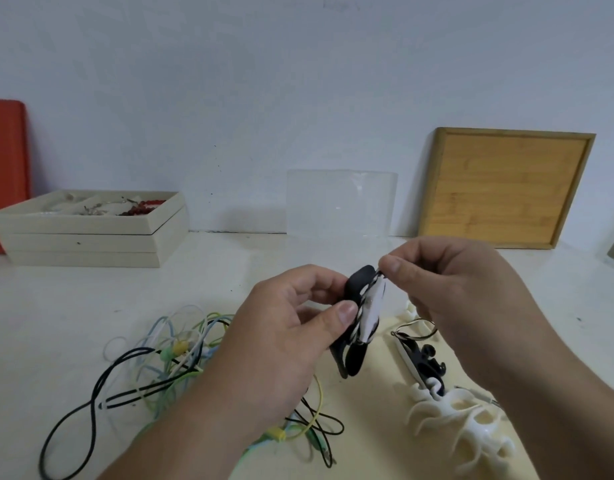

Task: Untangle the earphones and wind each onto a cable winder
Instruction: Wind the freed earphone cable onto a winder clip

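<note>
A pale wall is rising behind a white worktop, with a wooden-framed board and a clear plastic sheet leaning against it, an orange panel standing at the far left, and a stack of cream trays holding small jewellery pieces sitting beside that panel. Above the middle of the worktop, the left hand is holding a black cable winder upright, its grip being thumb on the near face and fingers curled behind. A black-and-white braided cable is lying wrapped over the winder's white middle. The right hand is pinching the upper end of that cable between thumb and forefinger, just beside the winder's top, its grip narrow and closed on the strand. Below the left forearm, a tangle of earphones in black, white, pale blue and yellow-green is lying spread on the worktop. Under the right wrist, more cable winders, white and black, are lying together, one near the back carrying a thin dark wire.
</note>
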A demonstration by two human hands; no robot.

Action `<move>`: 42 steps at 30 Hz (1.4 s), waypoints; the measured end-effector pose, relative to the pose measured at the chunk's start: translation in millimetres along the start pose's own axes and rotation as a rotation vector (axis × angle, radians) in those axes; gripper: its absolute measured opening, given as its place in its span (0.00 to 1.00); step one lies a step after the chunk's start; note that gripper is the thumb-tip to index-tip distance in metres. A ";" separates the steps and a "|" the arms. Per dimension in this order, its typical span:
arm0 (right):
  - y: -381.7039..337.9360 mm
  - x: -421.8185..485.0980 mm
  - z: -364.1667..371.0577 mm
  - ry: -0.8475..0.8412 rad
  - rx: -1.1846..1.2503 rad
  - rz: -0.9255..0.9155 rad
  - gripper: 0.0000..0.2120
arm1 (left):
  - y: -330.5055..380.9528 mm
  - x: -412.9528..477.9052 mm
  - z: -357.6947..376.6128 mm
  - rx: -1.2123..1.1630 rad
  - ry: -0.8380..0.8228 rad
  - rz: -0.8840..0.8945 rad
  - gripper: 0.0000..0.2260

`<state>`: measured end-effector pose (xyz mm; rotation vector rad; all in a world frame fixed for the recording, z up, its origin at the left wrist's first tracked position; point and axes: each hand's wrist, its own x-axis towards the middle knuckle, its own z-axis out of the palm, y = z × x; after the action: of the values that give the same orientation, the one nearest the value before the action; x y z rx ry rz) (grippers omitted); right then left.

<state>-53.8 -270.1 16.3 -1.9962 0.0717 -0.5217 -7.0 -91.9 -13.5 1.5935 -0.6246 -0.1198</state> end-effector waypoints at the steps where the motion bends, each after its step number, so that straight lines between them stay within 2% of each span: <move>1: 0.6 0.3 -0.2 -0.026 0.000 0.008 0.11 | 1.2 -0.6 0.4 -0.003 -0.023 0.008 0.08; 5: 2.1 0.4 5.0 -0.235 0.075 0.135 0.21 | 5.5 -4.7 2.7 -0.033 -0.068 0.055 0.06; 8: 5.0 0.2 11.3 -0.351 0.090 0.189 0.17 | 6.5 -4.9 5.2 -0.127 -0.007 0.073 0.05; 11: 9.1 -0.1 17.7 -0.429 0.028 0.172 0.19 | 2.4 -0.7 2.4 -0.198 0.060 0.076 0.04; 16: 4.2 -5.7 21.4 -0.579 -0.063 0.124 0.17 | 0.0 4.0 -8.3 -0.479 0.167 -0.084 0.07; 19: -0.1 -6.9 18.4 -0.638 -0.102 0.086 0.15 | -1.0 5.7 -11.3 -0.426 0.240 -0.112 0.09; 22: -3.2 -6.9 15.1 -0.634 -0.136 0.075 0.11 | -2.7 6.4 -10.5 -0.383 0.287 -0.132 0.08; 25: -4.9 -6.1 11.1 -0.603 -0.176 0.088 0.12 | -3.2 7.5 -9.8 -0.449 0.289 -0.176 0.07; 30: -7.9 -7.2 6.9 -0.622 -0.088 0.072 0.12 | -3.8 7.7 -8.8 -0.439 0.300 -0.186 0.05; 33: -10.5 -9.2 7.8 -0.672 0.030 0.026 0.10 | -6.5 5.9 -7.1 -0.131 0.322 -0.087 0.05; 35: -11.5 -8.9 6.5 -0.598 0.115 0.002 0.10 | -4.0 3.7 -7.1 0.072 0.295 -0.004 0.04; 39: -7.0 -7.1 2.6 -0.375 0.073 -0.085 0.12 | -0.7 -0.1 -7.0 0.214 0.177 0.034 0.06; 42: -8.8 -8.3 0.5 -0.280 0.017 -0.151 0.08 | 0.4 -1.7 -5.9 0.299 0.144 0.051 0.06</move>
<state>-62.7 -263.2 21.0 -2.0488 -0.2571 -0.3324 -6.0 -85.9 -12.7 1.8532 -0.5890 0.1313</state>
